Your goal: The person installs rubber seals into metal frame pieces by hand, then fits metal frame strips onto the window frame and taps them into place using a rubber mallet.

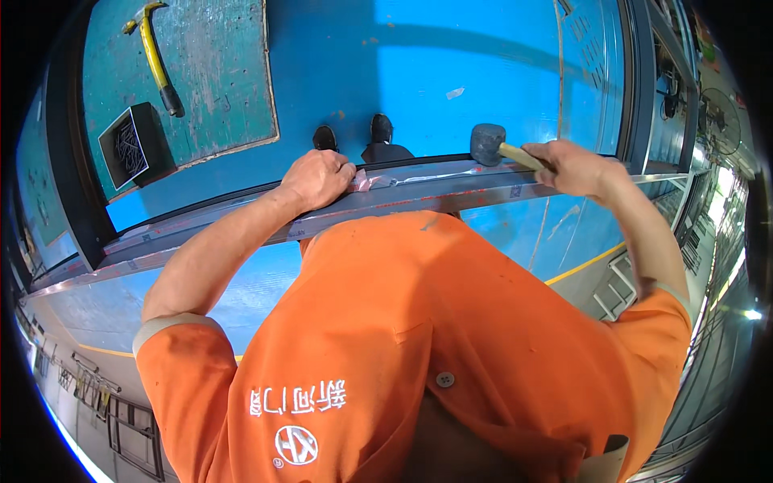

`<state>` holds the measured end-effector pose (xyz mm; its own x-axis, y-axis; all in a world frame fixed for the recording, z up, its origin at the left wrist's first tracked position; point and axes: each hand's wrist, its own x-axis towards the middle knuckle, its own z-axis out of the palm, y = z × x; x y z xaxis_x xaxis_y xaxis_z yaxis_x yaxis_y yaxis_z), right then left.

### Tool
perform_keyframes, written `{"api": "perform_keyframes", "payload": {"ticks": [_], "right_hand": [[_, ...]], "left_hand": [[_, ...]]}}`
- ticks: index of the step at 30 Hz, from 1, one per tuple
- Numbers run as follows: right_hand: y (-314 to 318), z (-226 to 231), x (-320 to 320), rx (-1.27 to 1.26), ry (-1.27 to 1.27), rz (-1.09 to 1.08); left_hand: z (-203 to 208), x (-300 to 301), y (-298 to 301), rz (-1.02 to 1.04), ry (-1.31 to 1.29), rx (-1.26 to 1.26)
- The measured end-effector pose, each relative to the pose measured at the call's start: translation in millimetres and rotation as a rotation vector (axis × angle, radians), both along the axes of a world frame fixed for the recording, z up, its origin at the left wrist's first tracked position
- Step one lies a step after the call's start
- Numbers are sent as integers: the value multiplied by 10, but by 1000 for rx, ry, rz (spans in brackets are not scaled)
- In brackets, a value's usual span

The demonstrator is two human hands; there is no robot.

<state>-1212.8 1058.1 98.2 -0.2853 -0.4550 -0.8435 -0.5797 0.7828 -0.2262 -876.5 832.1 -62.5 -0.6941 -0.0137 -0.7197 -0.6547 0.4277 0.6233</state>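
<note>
My right hand [573,167] is closed round the pale yellow handle of a mallet [488,144]. Its dark grey, rubber-like head is over the far edge of a grey metal frame rail [475,196]. Farther left, my left hand [316,180] rests on the same rail with its fingers curled in. What those fingers grip, if anything, is hidden. Crumpled clear film [377,180] with red marks lies on the rail just right of my left hand. The rail runs across in front of my orange shirt.
A claw hammer [151,55] with a yellow handle lies on a worn green board [213,76]. Near it stands a black box [153,149] holding several screws or nails. Dark frame uprights [71,161] rise at both sides. Two dark shoes [381,129] show beyond the rail.
</note>
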Motion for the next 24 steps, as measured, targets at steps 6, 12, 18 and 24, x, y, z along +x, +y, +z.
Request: {"api": "perform_keyframes", "payload": {"ticks": [6,12,18,24], "right_hand": [[-294,139,88,122,-52,61],[-209,-150,413,-88,-46,114],[-534,-68,412,62,-180,281],[-131,-454,615,-369,-84,-82]], "left_hand": [[39,1,-5,9,7,3],[90,-10,51,46,-81,38],[-50,19,55,-23,54,43],[283,56,-24,-100,73,3]]}}
